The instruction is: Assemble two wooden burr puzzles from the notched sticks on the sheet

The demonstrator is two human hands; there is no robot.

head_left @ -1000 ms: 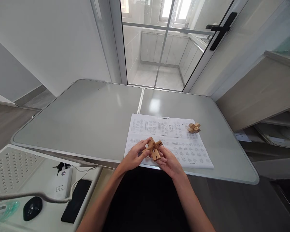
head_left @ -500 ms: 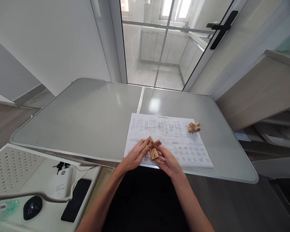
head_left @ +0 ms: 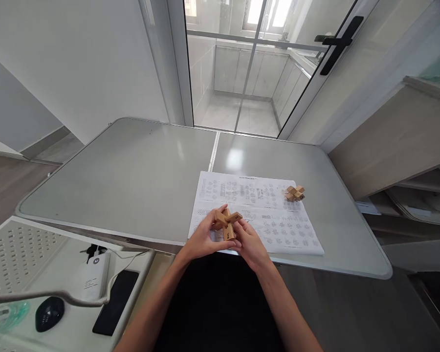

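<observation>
Between both hands is a wooden interlocking puzzle, its numbered bars crossing one another, held over the near edge of the instruction sheet. My left hand grips it from the left, with a finger at the top and the thumb along the bottom bar. From the right, my right hand closes its fingertips on the lower bars. Part of the puzzle is hidden behind the fingers. A second wooden puzzle, star-like, rests on the sheet's upper right corner.
The grey folding table spreads ahead, up to a glazed door. At lower left, a white cart carries a phone, a black mouse, a white power bank with a cable, and keys. Shelving stands at right.
The puzzle has been turned in my hands and shifted slightly left, so its bars point differently. My left thumb has moved down under its lower end.
</observation>
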